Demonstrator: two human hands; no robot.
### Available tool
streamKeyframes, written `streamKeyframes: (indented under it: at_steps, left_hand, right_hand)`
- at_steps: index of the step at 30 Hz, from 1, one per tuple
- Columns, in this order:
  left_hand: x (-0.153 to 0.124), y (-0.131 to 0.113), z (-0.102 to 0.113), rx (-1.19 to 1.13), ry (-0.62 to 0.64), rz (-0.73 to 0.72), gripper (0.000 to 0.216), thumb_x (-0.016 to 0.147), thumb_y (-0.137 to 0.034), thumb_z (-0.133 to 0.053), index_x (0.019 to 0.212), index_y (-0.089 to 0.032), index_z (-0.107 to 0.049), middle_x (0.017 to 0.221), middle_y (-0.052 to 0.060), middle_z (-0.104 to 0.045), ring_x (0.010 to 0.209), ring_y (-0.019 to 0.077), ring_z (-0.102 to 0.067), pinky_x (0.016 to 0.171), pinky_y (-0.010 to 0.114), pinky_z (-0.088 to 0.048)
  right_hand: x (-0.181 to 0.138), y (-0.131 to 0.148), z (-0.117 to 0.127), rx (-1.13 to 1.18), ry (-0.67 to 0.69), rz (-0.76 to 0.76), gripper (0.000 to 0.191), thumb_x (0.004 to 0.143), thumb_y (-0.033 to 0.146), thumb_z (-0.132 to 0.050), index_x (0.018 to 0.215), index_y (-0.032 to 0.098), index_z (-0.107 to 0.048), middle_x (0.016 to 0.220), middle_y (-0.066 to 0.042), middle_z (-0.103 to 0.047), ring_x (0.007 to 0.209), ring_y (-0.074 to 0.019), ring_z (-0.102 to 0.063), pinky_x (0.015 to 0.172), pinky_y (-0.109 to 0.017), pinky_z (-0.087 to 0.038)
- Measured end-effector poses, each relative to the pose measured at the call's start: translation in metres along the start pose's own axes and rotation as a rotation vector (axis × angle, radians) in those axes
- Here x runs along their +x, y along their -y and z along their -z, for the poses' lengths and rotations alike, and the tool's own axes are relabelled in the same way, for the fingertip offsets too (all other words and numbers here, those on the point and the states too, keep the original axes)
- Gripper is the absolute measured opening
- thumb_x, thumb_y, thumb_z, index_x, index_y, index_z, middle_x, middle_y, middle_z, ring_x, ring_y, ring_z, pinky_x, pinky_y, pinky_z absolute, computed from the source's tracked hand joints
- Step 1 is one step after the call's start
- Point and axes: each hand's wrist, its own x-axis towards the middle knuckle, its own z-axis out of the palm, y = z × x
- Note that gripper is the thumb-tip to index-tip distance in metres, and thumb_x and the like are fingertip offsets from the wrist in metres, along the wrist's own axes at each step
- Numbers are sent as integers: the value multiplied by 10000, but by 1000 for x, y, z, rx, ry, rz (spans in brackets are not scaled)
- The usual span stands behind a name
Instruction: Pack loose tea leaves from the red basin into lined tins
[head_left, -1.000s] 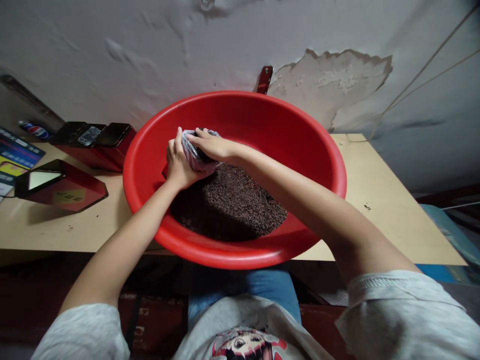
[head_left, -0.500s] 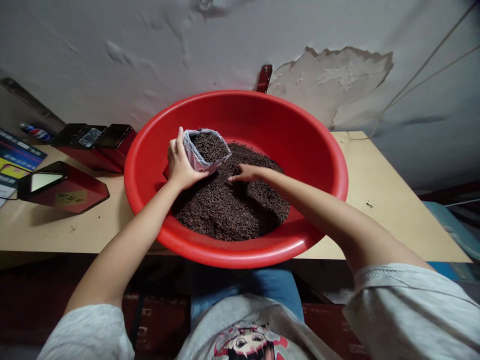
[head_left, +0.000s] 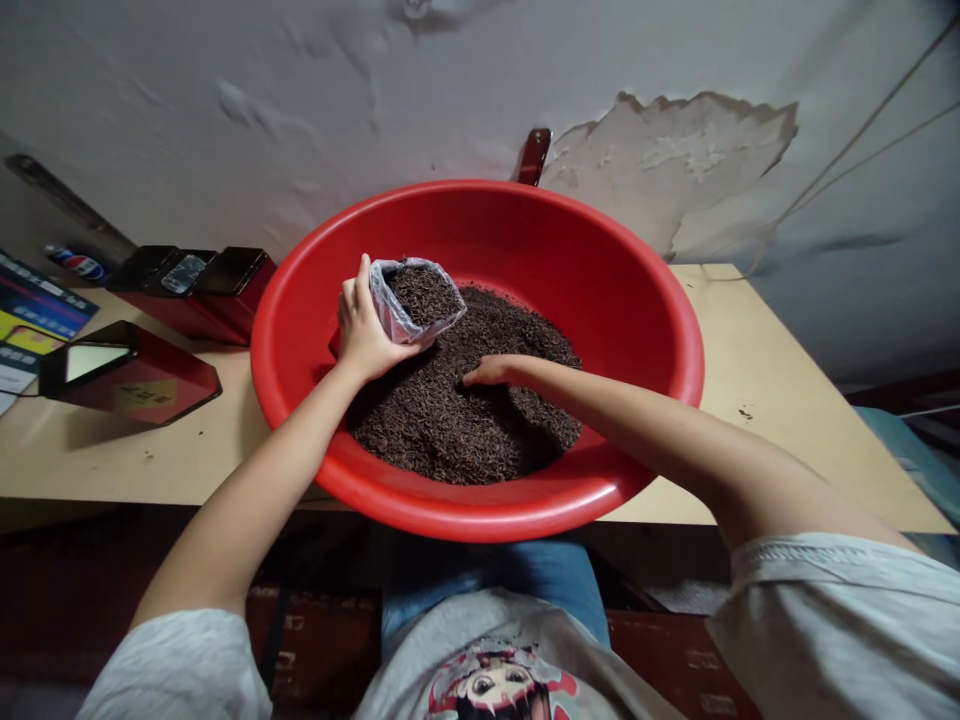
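My left hand (head_left: 366, 328) clasps the filled bag (head_left: 385, 312), left of my right hand (head_left: 492, 370) — in dark shreds (head_left: 442, 430), whether closed I cannot tell.

a red, white and blue pepsi emblem (head_left: 91, 268) marks a blue bottle (head_left: 61, 256) beyond and far to the left of the person's left hand (head_left: 364, 325). nearer, also left of that hand, a red tin (head_left: 180, 375) lying on its side bears a gold label (head_left: 142, 395) with a row of dark characters, too small to read. farthest left of the same hand, a blue, yellow and white printed item (head_left: 46, 308) carries lines of white lettering across its blue part, likewise too small and blurred to make out.
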Motion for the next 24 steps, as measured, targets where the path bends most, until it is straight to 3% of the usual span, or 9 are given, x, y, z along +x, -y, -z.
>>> streamKeyframes:
  at_steps: [4, 7, 10, 13, 15, 17, 20, 22, 24]
  left_hand:
    - [1, 3, -3, 9, -16, -19, 1295, 312, -488, -870, 1395, -218, -212, 1305, 149, -346, 1261, 384, -312, 1079, 518, -229]
    - [1, 3, -4, 19, -25, -21, 1305, 311, -495, -868, 1399, -224, -200, 1292, 142, -351, 1255, 382, -321, 1077, 520, -236]
    - [0, 2, -3, 31, -21, -19, 1299, 328, -510, -860, 1403, -227, -188, 1280, 140, -351, 1248, 380, -333, 1064, 521, -258]
    - [-1, -1, -2, 43, -6, -24, 1300, 337, -542, -848, 1405, -230, -176, 1263, 139, -357, 1221, 377, -363, 1040, 522, -290]
    - [-1, -2, -2, 43, -8, -15, 1300, 339, -571, -835, 1405, -234, -172, 1249, 136, -362, 1205, 374, -378, 1031, 519, -299]
    - [-2, -2, -2, 31, -19, 5, 1292, 344, -602, -819, 1404, -246, -170, 1243, 129, -360, 1202, 370, -379, 1027, 512, -303]
    - [-2, -3, -1, -4, -32, 25, 1260, 356, -625, -802, 1396, -277, -182, 1254, 113, -349, 1221, 363, -358, 1034, 496, -295]
    - [-2, -4, 0, -22, -30, 26, 1253, 349, -604, -815, 1390, -269, -204, 1264, 115, -344, 1239, 363, -335, 1053, 487, -272]
    - [-2, -6, 1, -35, -30, 20, 1265, 324, -566, -838, 1383, -240, -227, 1276, 130, -340, 1259, 369, -307, 1079, 480, -235]
  right_hand:
    - [-8, 32, 33, 29, 12, -114, 248, 831, 245, -507, 602, 163, -462, 499, 34, -441, 423, -59, -395, 410, -202, -336]
    - [-15, 67, 56, 176, -131, 33, 211, 830, 257, -482, 637, 173, -476, 543, 23, -471, 439, -57, -406, 420, -197, -330]
    - [-21, 101, 61, 203, -292, 172, 172, 806, 259, -484, 657, 174, -480, 558, 15, -458, 479, -72, -435, 456, -209, -360]
    - [-27, 128, 52, -64, -402, 244, 148, 774, 277, -543, 713, 143, -540, 643, -11, -510, 603, -102, -508, 590, -241, -435]
    - [-33, 141, 43, -316, -397, 303, 185, 762, 295, -582, 785, 111, -594, 738, -43, -570, 720, -137, -553, 708, -272, -456]
    - [-41, 149, 40, -479, -275, 384, 230, 783, 308, -575, 868, 100, -625, 835, -63, -614, 812, -164, -576, 793, -292, -448]
    - [-48, 154, 45, -493, -117, 496, 222, 826, 288, -529, 926, 124, -641, 910, -42, -634, 889, -162, -588, 863, -288, -428]
    - [-43, 150, 52, -403, -214, 538, 208, 832, 259, -518, 926, 119, -638, 906, -31, -624, 920, -154, -586, 884, -280, -417]
    - [-31, 139, 57, -261, -412, 528, 213, 844, 244, -489, 918, 99, -625, 885, -39, -603, 917, -150, -583, 870, -279, -423]
